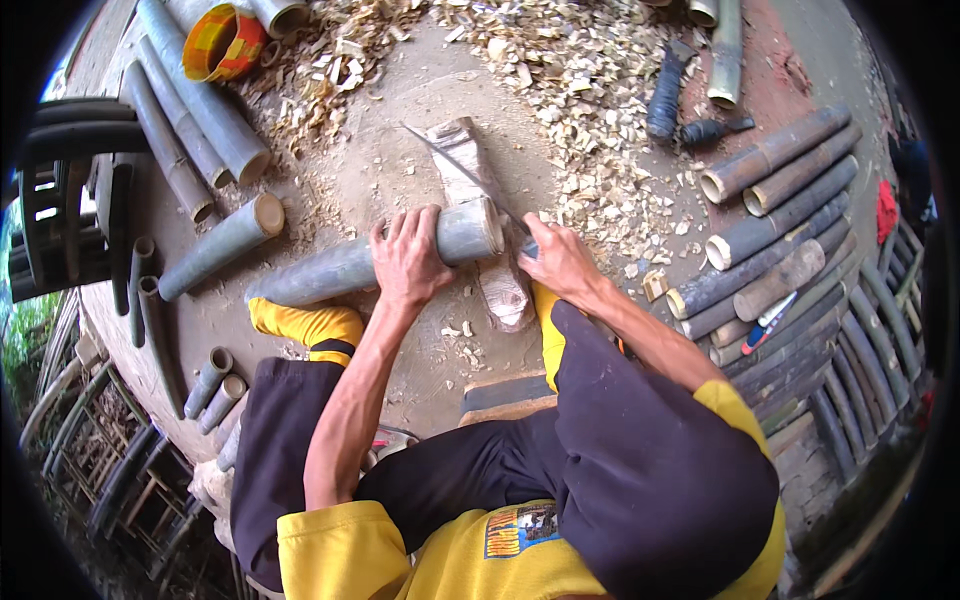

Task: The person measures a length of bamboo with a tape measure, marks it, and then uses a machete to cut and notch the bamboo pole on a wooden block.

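Left fingers (402,228): curled over the top of the tube, gripping it near its right end.
Right fingers (545,245): closed round the handle end of the blade; handle mostly hidden in the grip.
Tube (340,268): thick grey bamboo, slanting across in front of the person; right end over the block, left end at a yellow sock (310,325).
Blade (450,160): long, thin, dark; slants away up and left, past the tube's right end. Cannot tell whether they touch.
Block (508,300): pale, rough wood, lying on the floor (400,110) under the tube.
Chips (590,180): pale, heaped beyond the block, a few scattered near it.
Left side: a second tube (222,245), well apart from the hand; farther off, an orange-and-yellow ring (222,42).
Right side: more tubes (785,210) laid in a row.
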Demonstrator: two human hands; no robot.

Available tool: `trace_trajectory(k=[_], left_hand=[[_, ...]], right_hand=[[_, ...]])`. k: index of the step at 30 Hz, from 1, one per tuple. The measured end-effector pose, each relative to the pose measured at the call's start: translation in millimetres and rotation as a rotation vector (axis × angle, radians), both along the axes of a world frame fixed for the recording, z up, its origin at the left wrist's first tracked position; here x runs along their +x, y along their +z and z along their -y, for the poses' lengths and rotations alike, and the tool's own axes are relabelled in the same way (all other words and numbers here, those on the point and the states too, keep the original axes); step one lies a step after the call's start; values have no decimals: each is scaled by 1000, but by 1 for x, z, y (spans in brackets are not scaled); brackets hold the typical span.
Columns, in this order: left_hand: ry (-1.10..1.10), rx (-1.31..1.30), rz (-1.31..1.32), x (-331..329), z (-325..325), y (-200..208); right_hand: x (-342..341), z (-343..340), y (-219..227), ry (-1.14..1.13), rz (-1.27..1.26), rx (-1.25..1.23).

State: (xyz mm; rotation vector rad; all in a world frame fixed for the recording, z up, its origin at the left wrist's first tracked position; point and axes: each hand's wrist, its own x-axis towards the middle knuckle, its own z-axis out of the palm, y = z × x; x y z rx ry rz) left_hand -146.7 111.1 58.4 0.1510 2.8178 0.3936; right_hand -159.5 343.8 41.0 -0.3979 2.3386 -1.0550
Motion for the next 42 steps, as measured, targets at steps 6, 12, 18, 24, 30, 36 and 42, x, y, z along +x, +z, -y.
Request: trace_trajectory(k=[6,12,18,24,30,36,42], left_hand=[[53,-26,-181,14,-3,-8],[59,-70,-279,17,-5,-14],[93,-33,-348,20,-12,-15],[103,-71,-370,27,-8,-17],[93,-85,-400,21,-12,-18],[115,-108,-477,28,-13,-26],[115,-116,-511,26,-14,-26]], right_hand=[[12,13,20,-147,-338,-244],[10,6,3,-83,16,-92],[10,8,-1,-37,-182,-96],[14,15,34,-153,-245,-235],[-3,10,-5,-25,136,65],[7,14,14,-127,-314,-258],[6,8,2,-75,150,-89]])
